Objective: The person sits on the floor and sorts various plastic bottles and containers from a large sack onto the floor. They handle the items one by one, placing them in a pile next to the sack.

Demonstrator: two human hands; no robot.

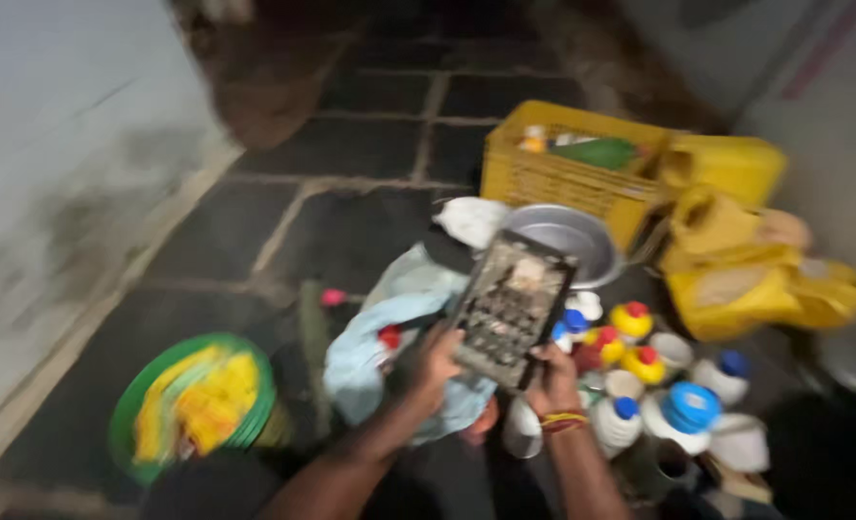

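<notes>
Both my hands hold up a dark, dirty rectangular grate-like tray [511,306] above a pile of things on the floor. My left hand [435,364] grips its lower left edge. My right hand [553,377], with a coloured band at the wrist, grips its lower right corner. Under the tray lie light blue cloths or bags [370,351] and a silver metal bowl [568,241]. The picture is blurred by motion.
A yellow crate [563,178] with bottles stands behind, yellow jerrycans [736,241] to its right. Several white and yellow jars with blue and red lids [659,385] crowd the right. A green basin [192,404] with yellow items sits left. Dark stone floor [351,144], pale wall left.
</notes>
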